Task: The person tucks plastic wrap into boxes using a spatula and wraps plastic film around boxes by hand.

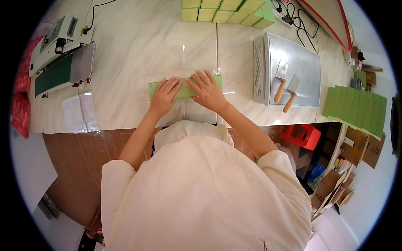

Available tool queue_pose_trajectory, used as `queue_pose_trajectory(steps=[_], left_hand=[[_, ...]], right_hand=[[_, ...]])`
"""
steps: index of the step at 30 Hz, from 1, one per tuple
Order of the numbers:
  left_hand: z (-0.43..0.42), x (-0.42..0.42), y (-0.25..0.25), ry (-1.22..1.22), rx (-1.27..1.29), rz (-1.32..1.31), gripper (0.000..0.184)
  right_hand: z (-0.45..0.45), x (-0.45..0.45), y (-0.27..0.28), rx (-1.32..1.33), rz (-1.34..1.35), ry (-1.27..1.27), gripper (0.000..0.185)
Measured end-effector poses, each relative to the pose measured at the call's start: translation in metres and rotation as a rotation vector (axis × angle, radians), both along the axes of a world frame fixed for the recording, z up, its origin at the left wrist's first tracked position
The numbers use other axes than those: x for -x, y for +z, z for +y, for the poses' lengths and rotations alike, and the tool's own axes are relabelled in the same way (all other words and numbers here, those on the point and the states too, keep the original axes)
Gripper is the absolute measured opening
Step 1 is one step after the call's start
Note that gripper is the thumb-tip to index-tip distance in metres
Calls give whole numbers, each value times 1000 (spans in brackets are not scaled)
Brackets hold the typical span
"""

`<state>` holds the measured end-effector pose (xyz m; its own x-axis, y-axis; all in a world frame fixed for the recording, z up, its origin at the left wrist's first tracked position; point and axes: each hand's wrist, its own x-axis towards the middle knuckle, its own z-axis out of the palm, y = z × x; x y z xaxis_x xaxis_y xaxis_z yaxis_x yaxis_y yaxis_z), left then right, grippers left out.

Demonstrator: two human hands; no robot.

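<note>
A long, flat green box (pixel 185 88) lies crosswise on the marbled table (pixel 138 54), near its front edge. Clear film shows around it on the tabletop. On the box's left half rests my left hand (pixel 166 95), its fingers stretched out over the surface. My right hand (pixel 206 90) lies on the right half with fingers spread. Both palms face down, and a strip of green shows between them. Neither hand is wrapped around anything.
Stacked green boxes (pixel 226 10) stand at the back. On the right are a metal-topped unit (pixel 307 62) with two wooden-handled scrapers and a row of green boxes (pixel 356 106). A machine (pixel 63 67) and clear plastic sleeves (pixel 79 113) are on the left.
</note>
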<state>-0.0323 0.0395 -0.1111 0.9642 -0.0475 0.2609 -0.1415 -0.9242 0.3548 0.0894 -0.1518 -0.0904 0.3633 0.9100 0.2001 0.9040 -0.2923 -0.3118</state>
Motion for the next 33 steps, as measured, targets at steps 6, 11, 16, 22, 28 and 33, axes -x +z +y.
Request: queue_pose_trajectory(steps=[6,11,16,22,28,33], left_hand=[[-3,10,1,-17,65,57,60],[-2,9,-5,-12,21,47,62],[-2,9,-6,-7,21,44,61],[-3,10,-10,-11,14,16,58],[-7,15,-11,-3,24,27,53],[-5,18,-1,1,85,49,50]], right_hand=[[-4,-24,17,-24,129,24,67],[-24,-85,1,148,-251,-17,14],[-66,-81,22,92,-183,9,3],[-113,-54,9,61,-166,-304,7],[-61,-10,13,-145,31,-291,53],[-23,26,-12,37,119,-156,71]])
